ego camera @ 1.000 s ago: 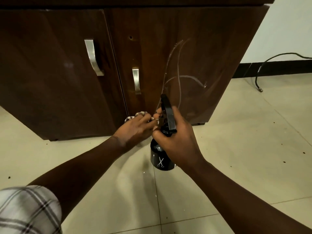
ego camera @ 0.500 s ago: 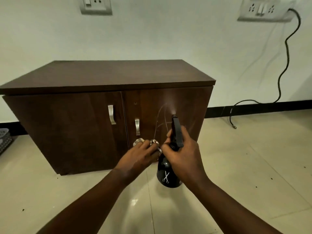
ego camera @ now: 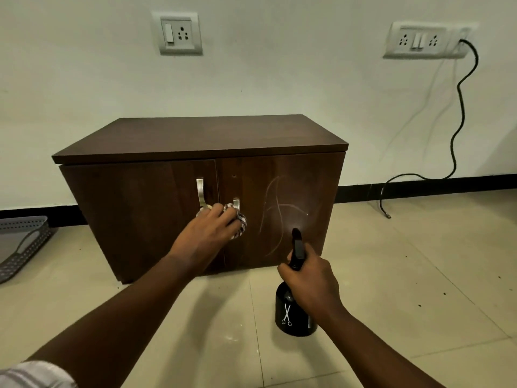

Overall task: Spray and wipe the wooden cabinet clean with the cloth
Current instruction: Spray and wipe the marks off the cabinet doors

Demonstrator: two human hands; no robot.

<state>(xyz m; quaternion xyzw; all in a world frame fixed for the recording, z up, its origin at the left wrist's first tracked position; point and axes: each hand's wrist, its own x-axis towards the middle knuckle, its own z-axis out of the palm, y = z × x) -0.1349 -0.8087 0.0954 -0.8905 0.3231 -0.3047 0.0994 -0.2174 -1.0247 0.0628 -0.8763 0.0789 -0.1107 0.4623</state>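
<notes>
Head view: the left hand [ego camera: 208,232] presses a bunched checked cloth [ego camera: 240,223], fingers closed over it, against the front of the dark brown wooden two-door cabinet [ego camera: 140,208], beside its metal handles. The right hand [ego camera: 310,281] clasps the neck of a black spray bottle [ego camera: 293,315], nozzle facing the scratched right door [ego camera: 282,208].

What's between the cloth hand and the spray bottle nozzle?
In the head view, only bare door with pale streaks separates the left hand from the bottle.
</notes>
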